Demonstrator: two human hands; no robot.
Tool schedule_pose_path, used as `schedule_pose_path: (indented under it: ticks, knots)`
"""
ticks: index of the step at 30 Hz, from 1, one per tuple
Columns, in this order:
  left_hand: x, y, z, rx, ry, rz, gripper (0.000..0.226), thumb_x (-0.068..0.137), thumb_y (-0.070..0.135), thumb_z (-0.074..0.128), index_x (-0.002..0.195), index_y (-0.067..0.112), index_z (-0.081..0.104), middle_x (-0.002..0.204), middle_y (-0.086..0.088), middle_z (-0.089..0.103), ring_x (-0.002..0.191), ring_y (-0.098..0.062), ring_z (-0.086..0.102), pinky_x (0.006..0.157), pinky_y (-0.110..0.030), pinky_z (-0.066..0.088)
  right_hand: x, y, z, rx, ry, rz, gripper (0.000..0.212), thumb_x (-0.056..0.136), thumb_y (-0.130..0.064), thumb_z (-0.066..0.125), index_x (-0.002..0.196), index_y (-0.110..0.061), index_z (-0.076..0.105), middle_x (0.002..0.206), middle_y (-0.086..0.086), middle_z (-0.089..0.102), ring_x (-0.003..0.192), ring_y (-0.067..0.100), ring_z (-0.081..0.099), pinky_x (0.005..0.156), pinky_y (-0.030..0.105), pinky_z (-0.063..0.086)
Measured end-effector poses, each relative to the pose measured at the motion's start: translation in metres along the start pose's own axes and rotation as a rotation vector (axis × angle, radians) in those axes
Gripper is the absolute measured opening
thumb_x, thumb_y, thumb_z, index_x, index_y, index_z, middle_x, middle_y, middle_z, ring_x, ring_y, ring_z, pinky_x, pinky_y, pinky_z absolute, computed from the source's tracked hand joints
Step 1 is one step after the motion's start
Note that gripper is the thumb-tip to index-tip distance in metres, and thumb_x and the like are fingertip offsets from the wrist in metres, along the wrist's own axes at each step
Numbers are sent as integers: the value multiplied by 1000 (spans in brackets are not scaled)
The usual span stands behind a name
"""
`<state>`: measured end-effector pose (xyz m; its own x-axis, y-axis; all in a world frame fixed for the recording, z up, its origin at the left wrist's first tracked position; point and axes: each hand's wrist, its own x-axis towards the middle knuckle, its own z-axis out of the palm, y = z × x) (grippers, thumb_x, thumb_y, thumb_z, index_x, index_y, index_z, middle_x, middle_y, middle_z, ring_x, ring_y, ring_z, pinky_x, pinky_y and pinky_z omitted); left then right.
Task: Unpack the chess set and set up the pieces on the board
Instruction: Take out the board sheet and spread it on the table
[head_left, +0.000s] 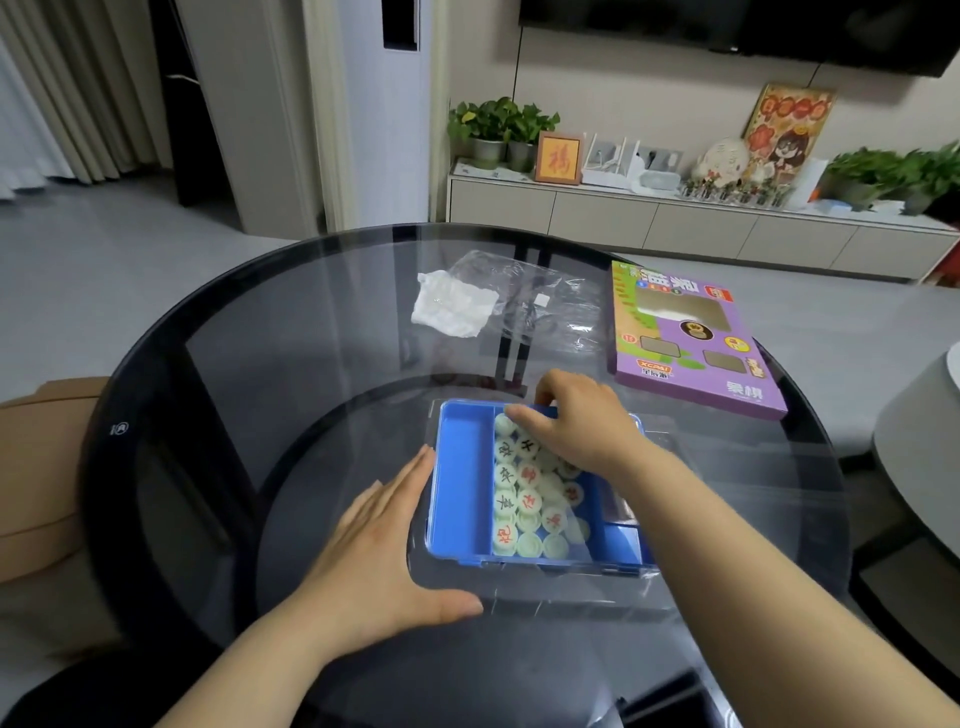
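Blue tray (462, 483), pieces (530, 499) heaped in its middle compartment. Your left hand (384, 561): flat, fingers spread, beside the tray; keep bracing. Your right hand (576, 421): curled at the tray's far rim, holding nothing visible; lift pieces singly.

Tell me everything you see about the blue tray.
The blue tray is a shallow rectangular plastic tray lying flat on the round glass table, near its front. A divider splits it: the narrow left compartment is empty, the wider one holds a pile of pale round chess pieces marked in red or black. Clear plastic surrounds it. The left hand rests flat against its left side; the right hand reaches over its far edge.
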<state>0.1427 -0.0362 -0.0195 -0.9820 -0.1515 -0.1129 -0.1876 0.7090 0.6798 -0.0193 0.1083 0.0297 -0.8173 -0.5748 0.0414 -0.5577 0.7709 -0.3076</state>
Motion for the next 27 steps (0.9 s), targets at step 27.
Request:
schedule_pose_path:
  ticks: [27]
  knots:
    - [-3,9,-1,49,-72,-7,106,34,79,42,114,58,-24,110,52,-35,139,-10,-15,113,-28,4,0,48,-68,712,-227,312,17,80,-29,65,92,-17,61,89,0,65,81,17,62,72,29,51]
